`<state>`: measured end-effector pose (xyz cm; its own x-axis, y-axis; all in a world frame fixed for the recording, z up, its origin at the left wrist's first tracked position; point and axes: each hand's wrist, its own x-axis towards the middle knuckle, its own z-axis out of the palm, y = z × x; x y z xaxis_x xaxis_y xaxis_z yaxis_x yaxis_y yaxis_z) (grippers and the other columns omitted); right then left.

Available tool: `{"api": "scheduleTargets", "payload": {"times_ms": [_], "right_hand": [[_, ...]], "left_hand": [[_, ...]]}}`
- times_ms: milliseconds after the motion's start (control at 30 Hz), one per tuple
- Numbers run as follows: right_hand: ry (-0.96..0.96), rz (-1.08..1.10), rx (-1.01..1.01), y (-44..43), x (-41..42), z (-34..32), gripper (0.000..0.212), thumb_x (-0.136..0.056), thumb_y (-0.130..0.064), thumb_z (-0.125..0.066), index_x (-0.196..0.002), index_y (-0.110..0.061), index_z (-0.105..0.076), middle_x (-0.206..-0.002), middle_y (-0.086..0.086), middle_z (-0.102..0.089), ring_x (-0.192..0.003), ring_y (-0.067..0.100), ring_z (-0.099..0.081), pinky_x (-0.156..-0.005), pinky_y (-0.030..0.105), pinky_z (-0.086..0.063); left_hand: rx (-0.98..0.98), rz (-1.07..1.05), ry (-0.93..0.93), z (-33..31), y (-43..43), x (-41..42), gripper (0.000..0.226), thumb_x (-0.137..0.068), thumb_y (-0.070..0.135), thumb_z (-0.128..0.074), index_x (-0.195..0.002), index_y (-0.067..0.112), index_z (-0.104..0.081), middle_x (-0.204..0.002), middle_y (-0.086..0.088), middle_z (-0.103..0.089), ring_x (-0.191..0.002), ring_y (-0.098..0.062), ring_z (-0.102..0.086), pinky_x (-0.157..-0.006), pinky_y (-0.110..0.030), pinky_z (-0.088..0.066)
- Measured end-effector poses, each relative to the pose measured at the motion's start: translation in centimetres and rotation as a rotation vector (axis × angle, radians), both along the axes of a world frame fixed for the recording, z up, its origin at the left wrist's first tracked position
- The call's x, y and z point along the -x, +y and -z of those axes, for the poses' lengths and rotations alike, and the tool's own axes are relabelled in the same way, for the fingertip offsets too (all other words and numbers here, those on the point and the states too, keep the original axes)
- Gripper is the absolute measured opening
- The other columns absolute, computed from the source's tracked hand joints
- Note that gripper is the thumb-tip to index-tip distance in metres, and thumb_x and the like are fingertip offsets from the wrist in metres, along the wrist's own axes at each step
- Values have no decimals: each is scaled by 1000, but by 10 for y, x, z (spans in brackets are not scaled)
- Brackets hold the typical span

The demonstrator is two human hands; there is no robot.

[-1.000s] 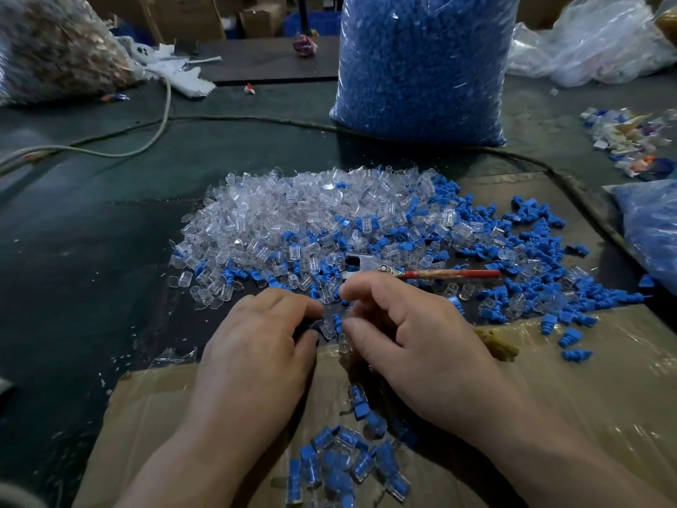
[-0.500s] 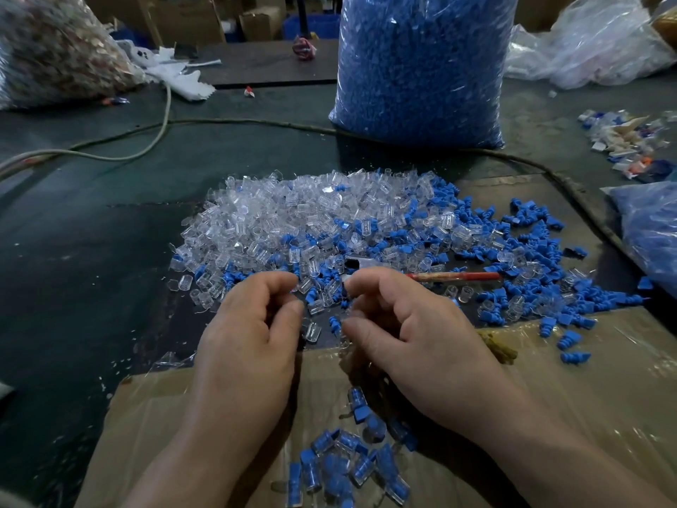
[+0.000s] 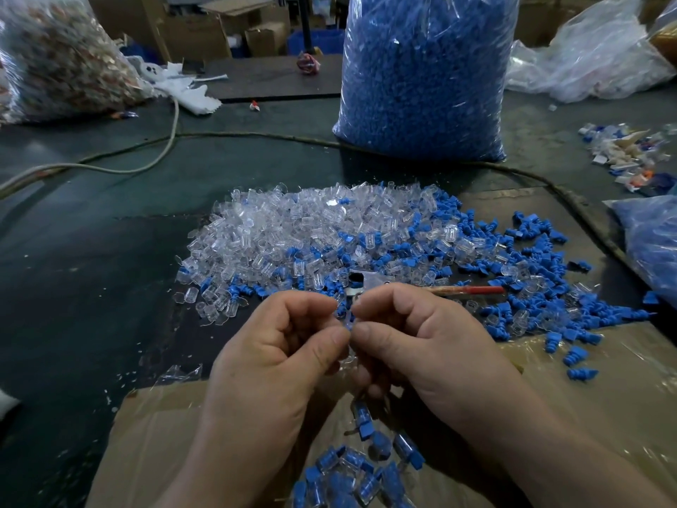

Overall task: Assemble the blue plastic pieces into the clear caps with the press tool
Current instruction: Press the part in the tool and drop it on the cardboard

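Our left hand (image 3: 278,357) and right hand (image 3: 425,346) both pinch one small piece (image 3: 348,320) between curled fingers (image 3: 322,346), above the table (image 3: 91,251), just before the tool (image 3: 465,290). Pushed crooked, the blue part may jam, or the piece may slip into the loose pile (image 3: 329,243).

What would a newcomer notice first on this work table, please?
The tall clear bag of blue pieces stands at the far side of the table. Before it spreads a heap of clear caps, with loose blue pieces scattered to its right. Nearest, the left hand and right hand pinch a small part between them.
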<state>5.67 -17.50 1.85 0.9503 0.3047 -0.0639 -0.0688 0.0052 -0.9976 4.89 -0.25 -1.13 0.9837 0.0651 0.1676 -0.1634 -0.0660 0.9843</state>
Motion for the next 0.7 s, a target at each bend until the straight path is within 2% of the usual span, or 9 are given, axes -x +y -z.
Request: {"api": "scheduleTargets", "payload": {"times_ms": [67,133,267,400,500,600,700], "right_hand": [[64,-52,-45,-2,0,-2,2,-88,-22,-67,-89,-23,-69,-71,7,-69,-63,21,-65,-58,29,-54],[99,-105,-65,-4,0,-2,8,-85,-27,-69,-90,-21,-70,-72,9,-69,-63,21,-64,-58,29,-53],[150,-161,-150,-2,2,-2,11,-84,-23,-70,-92,-16,-70,-69,15,-66,-60,25,-62,-55,30,-52],[182,-179,-179,-1,2,-3,11,-84,-23,-67,-92,-16,-71,-68,17,-66,-58,25,-62,-55,29,-52],[214,-175,-271,0,2,-5,13,-83,-19,-66,-92,-10,-70,-67,20,-64,-52,24,-60,-50,27,-51],[228,-159,-376,2,3,-7,14,-81,-13,-68,-91,-3,-67,-72,18,-63,-51,24,-62,-46,27,-51],[222,-153,-375,4,4,-9,10,-81,-11,-67,-89,-6,-67,-71,21,-63,-53,27,-64,-47,29,-52]], "left_hand": [[3,-8,-22,-2,0,1,55,-56,71,-80,-98,38,-71,-82,1,-73,-70,-16,-70,-60,-26,-55],[-1,-18,-35,-4,0,2,55,-57,74,-78,-96,35,-71,-76,1,-72,-64,-14,-68,-56,-24,-54],[-55,-49,-48,-6,1,4,52,-60,76,-76,-89,33,-70,-68,4,-69,-57,-12,-63,-52,-28,-50],[-156,-38,-73,-12,-2,9,30,-70,61,-73,-86,36,-68,-59,12,-67,-46,0,-60,-45,-13,-46],[-149,-37,-41,-16,-2,9,30,-68,65,-69,-85,40,-68,-61,13,-67,-48,1,-58,-45,-16,-46],[-121,28,-5,-22,-2,9,31,-73,70,-62,-90,44,-68,-69,10,-72,-55,1,-63,-51,-12,-47],[-133,46,3,-29,-4,12,34,-73,69,-62,-84,38,-68,-66,8,-71,-54,2,-62,-50,-10,-46]]}}
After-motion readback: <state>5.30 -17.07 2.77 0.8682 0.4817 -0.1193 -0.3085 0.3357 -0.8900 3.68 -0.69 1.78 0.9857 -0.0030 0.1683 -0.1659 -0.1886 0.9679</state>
